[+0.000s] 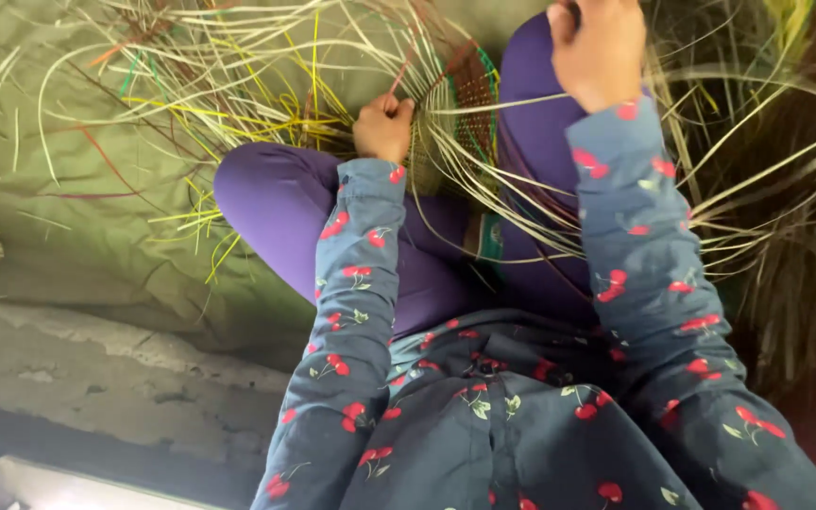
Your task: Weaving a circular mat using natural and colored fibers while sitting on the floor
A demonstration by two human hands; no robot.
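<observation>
Woven mat (455, 132), two hands (384, 127)

This looks like a floor-level craft workplace for hand weaving, at a home or a small workshop. A person sits cross-legged on an olive-green cloth sheet (96, 217) spread over the ground, and loose pale, yellow and red weaving strips (238, 85) lie scattered across it. A half-woven basket piece (460, 118) rests at the knees. More long dry strips (767, 161) pile up at one side. Beside the sheet runs a rough, worn concrete ledge (115, 368).
</observation>
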